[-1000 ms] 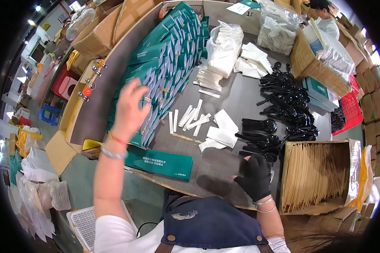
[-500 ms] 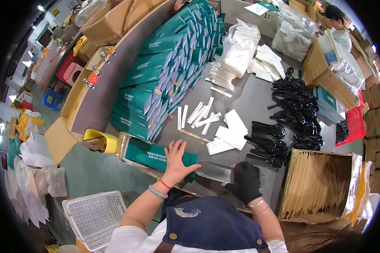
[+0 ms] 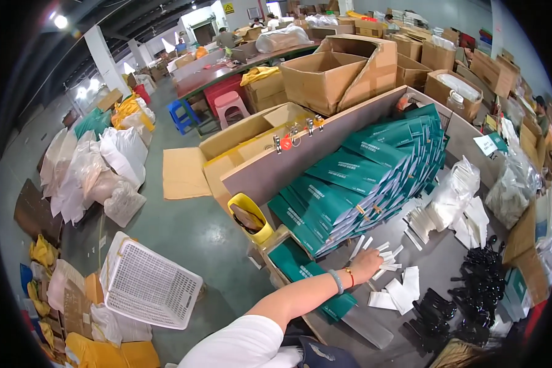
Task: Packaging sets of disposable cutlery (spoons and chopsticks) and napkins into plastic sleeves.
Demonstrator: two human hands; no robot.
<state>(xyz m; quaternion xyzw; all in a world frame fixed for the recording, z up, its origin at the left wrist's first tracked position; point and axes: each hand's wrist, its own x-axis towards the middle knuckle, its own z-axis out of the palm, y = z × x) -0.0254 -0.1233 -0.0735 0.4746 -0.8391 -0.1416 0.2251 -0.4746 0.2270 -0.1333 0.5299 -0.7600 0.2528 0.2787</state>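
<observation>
On a grey table (image 3: 435,264), the left hand (image 3: 366,265) is down at thin white strips (image 3: 391,267); the right hand is out of view.
Its fingertips are hidden: holding or not, I cannot tell. The strips, right of green packets (image 3: 362,178), look light, stiffish; pinch mid-length.

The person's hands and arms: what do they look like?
The left hand is ungloved. Around its wrist are a pale grey bangle and a thin red bracelet; farther up is a short white sleeve. The right hand is out of view.
</observation>
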